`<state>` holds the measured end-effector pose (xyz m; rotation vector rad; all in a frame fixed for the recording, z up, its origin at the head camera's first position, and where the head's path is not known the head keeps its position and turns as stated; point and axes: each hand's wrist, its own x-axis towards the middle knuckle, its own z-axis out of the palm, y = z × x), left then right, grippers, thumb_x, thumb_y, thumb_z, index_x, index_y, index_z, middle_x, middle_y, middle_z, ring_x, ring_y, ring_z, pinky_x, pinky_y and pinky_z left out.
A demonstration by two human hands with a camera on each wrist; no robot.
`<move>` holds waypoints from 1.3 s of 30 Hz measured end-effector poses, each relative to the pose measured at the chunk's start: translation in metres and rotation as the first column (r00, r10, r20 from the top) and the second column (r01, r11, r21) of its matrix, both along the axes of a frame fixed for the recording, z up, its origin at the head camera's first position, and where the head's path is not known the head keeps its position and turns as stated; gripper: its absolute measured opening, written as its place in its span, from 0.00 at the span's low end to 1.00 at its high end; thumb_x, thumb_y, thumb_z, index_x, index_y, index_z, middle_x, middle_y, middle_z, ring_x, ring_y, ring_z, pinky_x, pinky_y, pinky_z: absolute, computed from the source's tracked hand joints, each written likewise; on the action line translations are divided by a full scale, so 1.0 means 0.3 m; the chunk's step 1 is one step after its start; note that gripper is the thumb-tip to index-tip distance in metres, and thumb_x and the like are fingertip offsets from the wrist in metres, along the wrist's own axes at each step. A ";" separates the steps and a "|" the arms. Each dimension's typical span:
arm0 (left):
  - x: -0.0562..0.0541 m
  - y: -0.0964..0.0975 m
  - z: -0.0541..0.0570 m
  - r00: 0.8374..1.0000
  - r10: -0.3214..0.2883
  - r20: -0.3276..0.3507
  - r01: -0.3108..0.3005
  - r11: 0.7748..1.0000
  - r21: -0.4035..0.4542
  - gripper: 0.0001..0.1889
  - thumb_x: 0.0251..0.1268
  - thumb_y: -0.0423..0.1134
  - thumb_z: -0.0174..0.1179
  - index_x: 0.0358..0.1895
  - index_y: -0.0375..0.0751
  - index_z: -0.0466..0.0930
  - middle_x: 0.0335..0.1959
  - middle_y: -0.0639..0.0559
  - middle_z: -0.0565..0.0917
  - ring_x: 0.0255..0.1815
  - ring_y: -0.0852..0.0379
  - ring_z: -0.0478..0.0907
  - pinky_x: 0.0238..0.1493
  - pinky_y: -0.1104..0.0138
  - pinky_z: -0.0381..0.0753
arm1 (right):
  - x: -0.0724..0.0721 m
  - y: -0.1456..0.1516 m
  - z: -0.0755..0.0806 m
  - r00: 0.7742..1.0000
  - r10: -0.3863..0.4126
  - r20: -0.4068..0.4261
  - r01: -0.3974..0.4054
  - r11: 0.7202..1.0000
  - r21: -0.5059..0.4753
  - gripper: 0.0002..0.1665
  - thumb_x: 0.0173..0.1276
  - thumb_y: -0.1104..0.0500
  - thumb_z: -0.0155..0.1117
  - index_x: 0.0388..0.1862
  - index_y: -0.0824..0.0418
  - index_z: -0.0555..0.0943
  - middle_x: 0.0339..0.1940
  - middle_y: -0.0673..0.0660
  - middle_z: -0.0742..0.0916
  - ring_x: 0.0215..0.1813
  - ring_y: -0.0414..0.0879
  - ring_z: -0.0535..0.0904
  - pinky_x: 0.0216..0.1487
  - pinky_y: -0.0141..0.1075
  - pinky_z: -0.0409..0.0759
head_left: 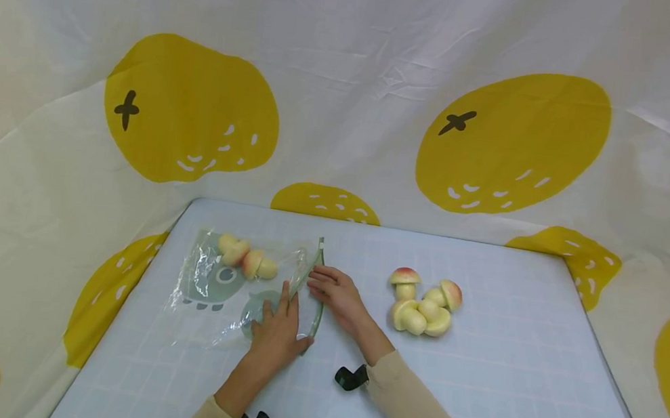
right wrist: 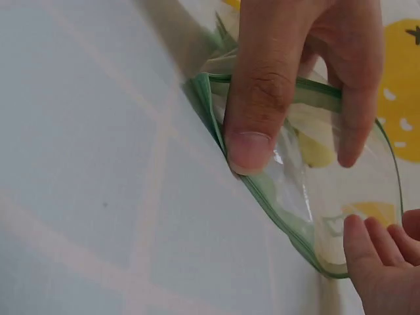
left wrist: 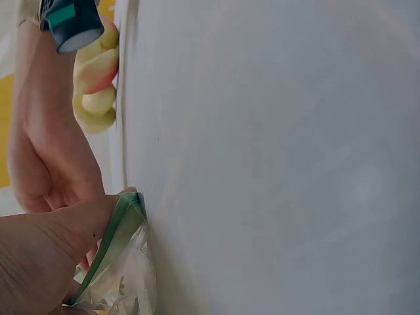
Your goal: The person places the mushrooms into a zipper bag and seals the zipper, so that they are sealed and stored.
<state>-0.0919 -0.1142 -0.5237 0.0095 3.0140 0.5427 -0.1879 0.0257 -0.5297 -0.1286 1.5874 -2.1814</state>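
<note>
A clear zip bag with a green zip edge and a printed monster lies flat at left, its mouth gaping towards the right. Two toy mushrooms show inside its far part. With fingers spread, my left hand rests on the mouth end. Its straight thumb presses the lower green edge near a corner, and its other fingers are beside the upper edge. My right hand is at the far part of the mouth, relaxed fingers right at the green rim.
To the right of my right hand is a cluster of several toy mushrooms, cream with reddish caps. A pale checked cloth covers the table. Behind it hangs a white curtain with yellow fruit prints. Each wrist carries a small black camera.
</note>
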 end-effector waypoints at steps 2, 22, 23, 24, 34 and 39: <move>-0.001 0.000 -0.003 1.000 0.006 0.006 -0.006 1.000 0.000 0.53 0.53 0.54 0.76 0.76 0.31 0.58 0.81 0.38 0.46 0.69 0.19 0.56 0.48 0.23 0.64 | 0.008 0.020 0.010 1.000 -0.005 -0.028 0.006 1.000 0.028 0.25 0.75 0.72 0.52 0.69 0.77 0.67 0.65 0.74 0.77 0.63 0.62 0.77 0.63 0.50 0.74; -0.003 0.007 -0.002 1.000 0.013 0.011 -0.012 1.000 -0.005 0.53 0.52 0.53 0.76 0.75 0.29 0.59 0.80 0.36 0.49 0.69 0.19 0.56 0.49 0.23 0.64 | 0.136 0.239 0.123 0.967 0.022 -0.253 0.027 0.981 0.190 0.25 0.75 0.66 0.59 0.68 0.71 0.70 0.63 0.73 0.78 0.63 0.62 0.77 0.59 0.41 0.78; -0.003 0.007 -0.003 1.000 0.011 0.008 -0.011 1.000 -0.005 0.53 0.52 0.53 0.76 0.75 0.29 0.59 0.80 0.36 0.49 0.69 0.19 0.56 0.49 0.23 0.63 | 0.142 0.252 0.133 0.964 0.020 -0.265 0.034 0.980 0.196 0.24 0.75 0.65 0.59 0.68 0.70 0.71 0.63 0.71 0.78 0.63 0.63 0.77 0.59 0.41 0.78; -0.001 0.007 -0.003 1.000 0.010 0.006 -0.010 1.000 -0.005 0.53 0.52 0.53 0.76 0.75 0.29 0.59 0.80 0.36 0.49 0.69 0.19 0.56 0.49 0.23 0.64 | 0.147 0.265 0.141 0.961 0.016 -0.275 0.042 0.979 0.202 0.24 0.76 0.65 0.59 0.68 0.69 0.72 0.62 0.69 0.79 0.63 0.63 0.77 0.59 0.41 0.78; 0.004 0.000 -0.004 1.000 -0.007 -0.014 0.007 1.000 0.008 0.53 0.53 0.54 0.76 0.75 0.28 0.58 0.80 0.35 0.48 0.68 0.18 0.56 0.47 0.22 0.64 | 0.154 0.399 0.197 0.920 -0.037 -0.389 0.126 0.970 0.207 0.24 0.74 0.67 0.60 0.67 0.71 0.71 0.60 0.69 0.80 0.61 0.66 0.76 0.54 0.37 0.80; 0.007 -0.001 0.000 1.000 -0.008 -0.010 0.008 1.000 0.019 0.53 0.53 0.53 0.76 0.75 0.28 0.58 0.80 0.35 0.48 0.68 0.18 0.56 0.47 0.22 0.64 | 0.145 0.470 0.206 0.902 -0.062 -0.427 0.160 0.967 0.198 0.26 0.75 0.67 0.59 0.68 0.75 0.68 0.62 0.72 0.77 0.59 0.51 0.80 0.54 0.36 0.80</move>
